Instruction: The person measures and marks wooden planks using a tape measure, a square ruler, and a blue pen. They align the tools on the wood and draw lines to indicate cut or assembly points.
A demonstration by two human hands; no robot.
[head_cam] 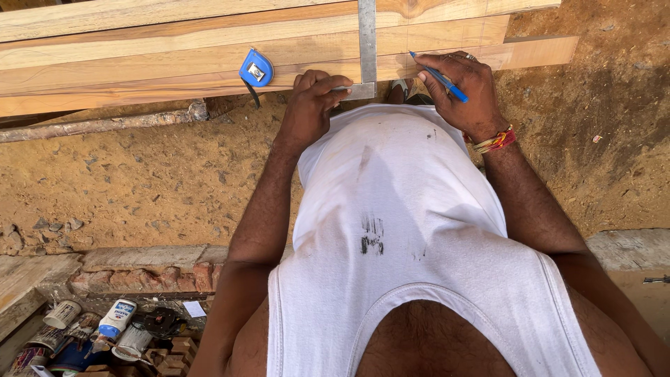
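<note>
- Where the stacked wooden planks (174,56) run across the top of the head view, both hands work at their near edge, just above the person's white vest (405,230).
- Left hand (310,108): its fingers (333,84) are curled shut over the lower end of a metal square (367,42), pressing the thick stock against the edge of the nearest plank while the thin blade runs straight up across the boards.
- Right hand (464,87): its fingers are closed around a blue pencil (436,75), held slanting, with the tip touching the plank just to the right of the square's blade. A ring shows on one finger, and a red and yellow thread band (495,141) circles the wrist.
- A blue tape measure (256,70) lies on the planks to the left of the left hand, near it but not touching; its dark strap hangs over the plank edge.
- Below the planks lies bare sandy ground (139,181), with a rough pole (105,126) running along it at the left.
- At the lower left, a low brick edge (146,276) borders a heap of small things: a white bottle with a blue label (115,320), tins and scraps, too jumbled to tell apart.
- A concrete slab (628,248) shows at the right edge.
</note>
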